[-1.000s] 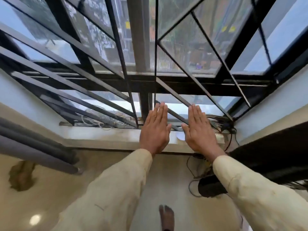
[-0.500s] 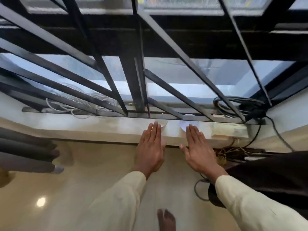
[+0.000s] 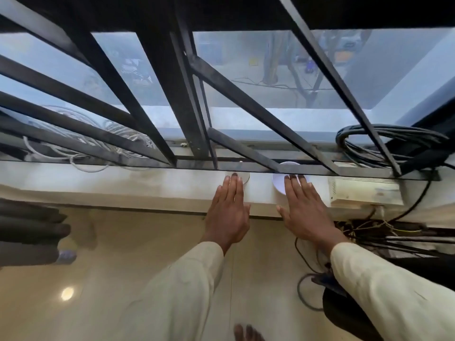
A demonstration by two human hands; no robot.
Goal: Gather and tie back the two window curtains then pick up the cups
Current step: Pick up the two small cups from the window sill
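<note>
Two white cups stand on the pale window sill (image 3: 147, 185) just under the grille's bottom bar. My left hand (image 3: 229, 210) lies flat, fingers straight and together, with its fingertips at the left cup (image 3: 245, 177). My right hand (image 3: 305, 207) is flat too, its fingertips over the right cup (image 3: 279, 182), which looks wider. Neither hand grips a cup. The grey curtain (image 3: 29, 232) hangs gathered at the left edge. The dark curtain (image 3: 416, 264) bunches at the right, behind my right sleeve.
Black diagonal grille bars (image 3: 187, 107) close the window right behind the cups. White cable coils (image 3: 86, 148) lie on the left of the sill, black cable coils (image 3: 394, 143) on the right. A pale box (image 3: 364, 190) sits right of the cups, loose wires (image 3: 369, 227) below it.
The view has tilted down and drawn closer to the sill. Both flat hands have moved forward from the sill's front edge until their fingertips reach the two cups.
</note>
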